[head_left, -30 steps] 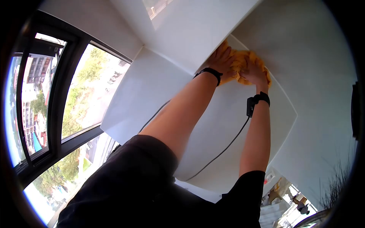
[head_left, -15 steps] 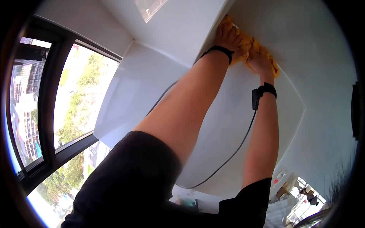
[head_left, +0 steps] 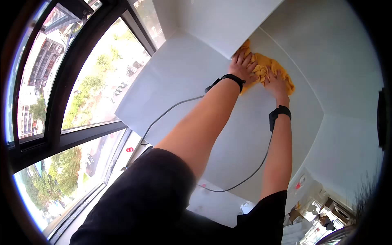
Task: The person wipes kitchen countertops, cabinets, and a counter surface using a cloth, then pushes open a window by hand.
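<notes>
An orange-yellow cloth [head_left: 264, 67] lies bunched and creased against a smooth white panel, close to the corner of a protruding white block. My left hand [head_left: 243, 67] presses on the left part of the cloth, its fingers stretched out and apart. Lower and to the right, my right hand [head_left: 276, 85] rests on the cloth with its fingers spread. Both hands are open over the fabric and do not wrap round it. Each wrist wears a black band, and a dark cable runs from each one.
The white panel [head_left: 183, 77] extends left toward dark-framed windows [head_left: 57, 94]. Above it juts the white block [head_left: 220, 24]. The loose cable [head_left: 245, 179] hangs below the right forearm. A red item [head_left: 130, 150] sits near the window. Furniture appears at the lower right.
The camera view has shifted, showing more of the windows. Both hands and the cloth appear slightly lower in view. More of the cloth shows beside the fingers.
</notes>
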`<state>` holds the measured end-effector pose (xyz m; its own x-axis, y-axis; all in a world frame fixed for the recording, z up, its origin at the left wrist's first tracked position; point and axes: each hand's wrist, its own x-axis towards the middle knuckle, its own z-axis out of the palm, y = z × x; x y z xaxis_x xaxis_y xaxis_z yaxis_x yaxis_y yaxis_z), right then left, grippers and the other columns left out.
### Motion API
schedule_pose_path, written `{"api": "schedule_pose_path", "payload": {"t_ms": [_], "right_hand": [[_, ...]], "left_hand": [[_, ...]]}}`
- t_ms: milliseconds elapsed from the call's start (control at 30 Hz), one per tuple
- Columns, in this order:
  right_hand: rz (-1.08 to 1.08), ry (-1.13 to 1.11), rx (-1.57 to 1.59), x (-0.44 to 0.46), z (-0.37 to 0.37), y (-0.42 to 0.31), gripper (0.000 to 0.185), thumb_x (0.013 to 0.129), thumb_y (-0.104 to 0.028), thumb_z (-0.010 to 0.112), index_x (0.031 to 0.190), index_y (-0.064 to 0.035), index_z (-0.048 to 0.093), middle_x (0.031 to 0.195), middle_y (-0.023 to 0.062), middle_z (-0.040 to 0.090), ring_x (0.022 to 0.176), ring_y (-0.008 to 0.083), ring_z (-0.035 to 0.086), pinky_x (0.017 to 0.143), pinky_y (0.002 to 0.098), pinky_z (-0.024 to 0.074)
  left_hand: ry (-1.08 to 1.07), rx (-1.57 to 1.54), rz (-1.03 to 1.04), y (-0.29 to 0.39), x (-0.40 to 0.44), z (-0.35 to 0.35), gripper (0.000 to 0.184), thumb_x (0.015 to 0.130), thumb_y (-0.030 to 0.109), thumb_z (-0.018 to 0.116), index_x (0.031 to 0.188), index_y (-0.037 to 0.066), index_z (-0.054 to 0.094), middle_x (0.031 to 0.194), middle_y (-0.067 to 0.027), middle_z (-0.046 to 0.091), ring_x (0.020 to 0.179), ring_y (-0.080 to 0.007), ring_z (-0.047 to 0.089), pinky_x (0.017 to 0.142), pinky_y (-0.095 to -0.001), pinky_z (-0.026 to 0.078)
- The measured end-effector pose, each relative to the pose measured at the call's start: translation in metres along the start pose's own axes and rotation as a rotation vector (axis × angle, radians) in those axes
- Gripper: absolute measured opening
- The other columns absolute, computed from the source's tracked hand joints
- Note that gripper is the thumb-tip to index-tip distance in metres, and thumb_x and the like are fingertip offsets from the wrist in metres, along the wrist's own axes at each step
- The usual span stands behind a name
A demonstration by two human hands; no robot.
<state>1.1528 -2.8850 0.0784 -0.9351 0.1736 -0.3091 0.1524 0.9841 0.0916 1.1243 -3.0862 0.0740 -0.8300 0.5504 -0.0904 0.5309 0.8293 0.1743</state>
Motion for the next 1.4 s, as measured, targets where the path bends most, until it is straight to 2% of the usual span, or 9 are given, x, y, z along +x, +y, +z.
{"api": "schedule_pose_path", "payload": {"t_ms": [300, 467, 600, 767, 867, 1067, 1267, 1367, 1400], "right_hand": [[-0.090, -0.043, 0.031, -0.126, 0.025, -0.051, 0.064, 0.102, -0.056, 0.036, 0.159, -0.0347, 0.019, 0.164, 0.0231, 0.014, 0.151, 0.0459, 0.013, 0.120, 0.0649, 0.0040], [-0.189, 0.029, 0.000, -0.133, 0.081, -0.057, 0.062, 0.102, -0.055, 0.039, 0.158, -0.0367, 0.021, 0.166, 0.0190, 0.011, 0.146, 0.0586, 0.008, 0.113, 0.0729, 0.0172], [-0.178, 0.013, -0.007, -0.243, 0.088, -0.093, 0.061, 0.102, -0.052, 0.043, 0.158, -0.0379, 0.023, 0.167, 0.0142, 0.008, 0.143, 0.0646, 0.006, 0.102, 0.0810, 0.0287], [-0.184, 0.104, -0.022, -0.361, 0.123, -0.083, 0.060, 0.100, -0.049, 0.049, 0.155, -0.0333, 0.032, 0.167, 0.0109, 0.008, 0.142, 0.0623, 0.013, 0.095, 0.0850, 0.0306], [-0.172, 0.205, 0.009, -0.410, 0.140, -0.070, 0.053, 0.100, -0.044, 0.053, 0.148, -0.0244, 0.046, 0.166, 0.0138, 0.013, 0.141, 0.0615, 0.019, 0.092, 0.0852, 0.0323], [-0.029, 0.137, 0.039, -0.476, 0.150, -0.053, 0.052, 0.100, -0.038, 0.054, 0.150, -0.0244, 0.043, 0.165, 0.0165, 0.016, 0.140, 0.0618, 0.023, 0.094, 0.0830, 0.0328], [-0.130, 0.412, 0.072, -0.438, 0.208, -0.024, 0.054, 0.101, -0.037, 0.052, 0.152, -0.0285, 0.038, 0.164, 0.0214, 0.016, 0.136, 0.0665, 0.025, 0.099, 0.0781, 0.0348], [0.055, 0.053, 0.057, -0.433, 0.147, -0.036, 0.053, 0.102, -0.035, 0.051, 0.152, -0.0214, 0.041, 0.160, 0.0244, 0.023, 0.139, 0.0581, 0.027, 0.110, 0.0727, 0.0236], [0.016, 0.097, 0.052, -0.418, 0.156, -0.029, 0.054, 0.102, -0.035, 0.050, 0.153, -0.0221, 0.039, 0.160, 0.0249, 0.023, 0.139, 0.0588, 0.026, 0.109, 0.0739, 0.0224]], "left_hand": [[0.047, -0.042, 0.053, -0.008, -0.140, 0.017, 0.074, 0.099, 0.064, 0.034, 0.158, 0.019, 0.031, 0.165, -0.0100, 0.022, 0.154, -0.0369, 0.003, 0.124, -0.0496, 0.004], [0.113, -0.110, 0.020, -0.010, -0.185, 0.055, 0.072, 0.098, 0.061, 0.039, 0.155, 0.017, 0.036, 0.163, -0.0106, 0.025, 0.153, -0.0381, 0.004, 0.124, -0.0512, 0.006], [0.129, -0.082, 0.077, 0.004, -0.280, 0.058, 0.071, 0.098, 0.059, 0.042, 0.155, 0.018, 0.038, 0.163, -0.0101, 0.027, 0.153, -0.0406, 0.005, 0.124, -0.0530, 0.007], [0.185, -0.035, 0.188, 0.048, -0.365, 0.060, 0.070, 0.094, 0.059, 0.051, 0.149, 0.015, 0.048, 0.159, -0.0122, 0.033, 0.150, -0.0429, 0.014, 0.123, -0.0542, 0.009], [0.251, -0.069, 0.272, 0.071, -0.380, 0.065, 0.065, 0.094, 0.054, 0.055, 0.146, 0.016, 0.052, 0.156, -0.0135, 0.037, 0.148, -0.0450, 0.018, 0.122, -0.0557, 0.012], [0.195, -0.120, 0.440, 0.107, -0.381, 0.074, 0.052, 0.098, 0.042, 0.053, 0.144, 0.018, 0.054, 0.155, -0.0151, 0.037, 0.147, -0.0457, 0.021, 0.120, -0.0566, 0.021], [0.128, -0.082, 0.429, 0.114, -0.359, 0.077, 0.053, 0.099, 0.043, 0.052, 0.147, 0.020, 0.048, 0.159, -0.0126, 0.032, 0.150, -0.0445, 0.014, 0.120, -0.0570, 0.020], [0.021, 0.062, 0.443, 0.111, -0.337, 0.095, 0.057, 0.099, 0.046, 0.051, 0.150, 0.021, 0.044, 0.162, -0.0114, 0.027, 0.152, -0.0435, 0.010, 0.120, -0.0578, 0.016], [-0.004, 0.080, 0.439, 0.111, -0.331, 0.092, 0.058, 0.099, 0.047, 0.050, 0.151, 0.021, 0.043, 0.163, -0.0110, 0.025, 0.152, -0.0432, 0.008, 0.120, -0.0580, 0.015]]}}
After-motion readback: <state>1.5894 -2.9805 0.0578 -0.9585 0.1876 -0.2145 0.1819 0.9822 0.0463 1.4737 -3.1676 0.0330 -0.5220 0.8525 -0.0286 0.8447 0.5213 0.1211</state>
